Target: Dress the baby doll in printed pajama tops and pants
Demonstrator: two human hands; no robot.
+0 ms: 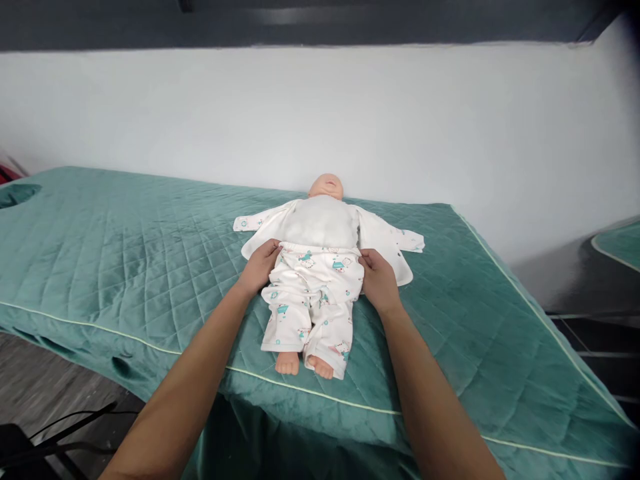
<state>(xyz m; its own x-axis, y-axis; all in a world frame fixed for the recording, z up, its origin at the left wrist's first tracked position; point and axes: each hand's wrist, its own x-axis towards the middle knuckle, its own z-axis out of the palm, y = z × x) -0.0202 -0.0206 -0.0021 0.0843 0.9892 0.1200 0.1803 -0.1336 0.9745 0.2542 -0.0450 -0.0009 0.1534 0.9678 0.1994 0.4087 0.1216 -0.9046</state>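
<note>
A baby doll [325,220] lies on its back on a green quilted table cover [125,267], head toward the wall. It wears white printed trousers [313,300], and an open white jacket [385,243] is spread out under its arms. My left hand [259,267] grips the trousers' waistband at the doll's left-hand side in view. At the opposite side my right hand [379,280] grips the same waistband. Both hands have their fingers curled on the fabric. The doll's bare feet [305,365] stick out of the trouser legs near the table's front edge.
A white wall [320,113] runs close behind the table. The table has a face hole [17,193] at its far left end. Black cables [65,427] lie on the wooden floor at lower left. Another green-covered surface [617,243] shows at the right edge.
</note>
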